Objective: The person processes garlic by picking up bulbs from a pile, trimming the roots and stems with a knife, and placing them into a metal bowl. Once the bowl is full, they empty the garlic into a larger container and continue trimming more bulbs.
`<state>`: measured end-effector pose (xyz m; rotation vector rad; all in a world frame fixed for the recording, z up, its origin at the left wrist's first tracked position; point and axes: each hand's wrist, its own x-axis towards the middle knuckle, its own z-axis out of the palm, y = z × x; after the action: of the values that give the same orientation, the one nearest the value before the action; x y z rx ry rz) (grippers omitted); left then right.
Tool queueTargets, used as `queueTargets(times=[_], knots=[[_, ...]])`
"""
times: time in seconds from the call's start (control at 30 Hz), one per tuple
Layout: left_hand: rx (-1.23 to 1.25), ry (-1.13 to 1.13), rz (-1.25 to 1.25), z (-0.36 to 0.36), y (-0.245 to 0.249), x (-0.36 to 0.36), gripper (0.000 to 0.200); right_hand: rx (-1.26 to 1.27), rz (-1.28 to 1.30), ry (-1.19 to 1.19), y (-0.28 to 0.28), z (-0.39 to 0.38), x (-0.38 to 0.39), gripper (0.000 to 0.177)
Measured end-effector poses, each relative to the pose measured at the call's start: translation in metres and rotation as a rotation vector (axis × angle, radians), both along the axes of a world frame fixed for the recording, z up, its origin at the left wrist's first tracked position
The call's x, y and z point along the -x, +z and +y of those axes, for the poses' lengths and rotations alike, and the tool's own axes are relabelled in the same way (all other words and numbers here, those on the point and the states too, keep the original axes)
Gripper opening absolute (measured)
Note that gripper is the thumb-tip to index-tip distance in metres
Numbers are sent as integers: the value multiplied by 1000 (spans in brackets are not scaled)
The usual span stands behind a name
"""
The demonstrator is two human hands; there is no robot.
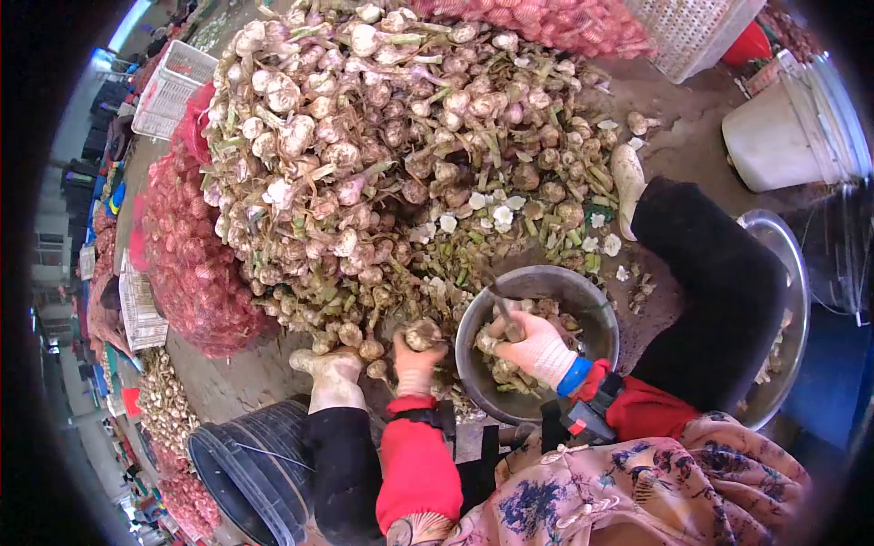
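My left hand [415,366] is closed around a garlic bulb [421,335] beside the metal bowl, at the near edge of the heap. Over the bowl, my right hand [543,349], in a pale glove, grips a knife [512,326]; its blade points up and away, partly blurred. Inside the metal bowl [604,359] lie trimmed garlic bulbs [510,375]. In front of both hands rises a large heap of garlic [364,136] with stalks still on. Cut stalks and peel pieces [492,218] are scattered between the heap and the bowl.
Red mesh sacks of garlic [196,255] stand left of the heap. A black bucket [246,464] is by my left leg. To the right are a second metal basin [790,364] and a white bucket [783,136]. White crates [173,86] stand farther off.
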<state>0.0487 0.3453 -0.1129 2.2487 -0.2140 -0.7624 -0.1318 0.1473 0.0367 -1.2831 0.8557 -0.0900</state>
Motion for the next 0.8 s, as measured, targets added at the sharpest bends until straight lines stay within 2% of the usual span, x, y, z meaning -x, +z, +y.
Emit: queueTargets(times=[0.03,0.07,0.13,0.17,0.23,0.27,0.33,0.37,0.4,0.47,0.5,0.53,0.6,0.63,0.73,0.77,0.8], knots=[[-54,53,-20,-19,53,4,99,46,-14,84,2,1,-1,24],[298,73,82,-17,56,3,102,54,-26,83,8,3,-1,24],[292,-68,-38,-31,127,18,103,300,85,344,28,6,-2,28],[296,-74,-53,-23,129,18,103,508,32,392,32,9,-2,25],[408,-401,-289,7,128,26,92,578,-38,436,38,14,3,22],[410,-407,-295,20,127,34,92,641,-95,489,40,17,7,20],[355,-319,-50,31,137,48,68,677,-60,560,53,22,10,18],[806,83,387,28,138,57,53,722,-70,634,55,25,12,19],[808,79,379,19,159,69,53,768,-82,709,58,27,14,20],[801,-72,169,5,198,87,56,782,-87,718,66,30,18,27],[1119,103,870,18,178,78,58,805,-72,757,70,31,20,26],[1118,98,866,24,179,83,58,826,-55,797,72,31,22,25],[955,-101,574,28,183,93,58,842,-34,832,73,32,23,25],[879,-112,257,5,213,109,62,854,-8,872,71,32,24,26],[807,-113,146,12,193,124,68,838,-20,870,60,34,29,26],[725,-161,-53,14,187,127,72,837,-18,867,55,35,30,26],[726,-161,-51,9,192,132,72,852,-31,855,50,35,31,25]])
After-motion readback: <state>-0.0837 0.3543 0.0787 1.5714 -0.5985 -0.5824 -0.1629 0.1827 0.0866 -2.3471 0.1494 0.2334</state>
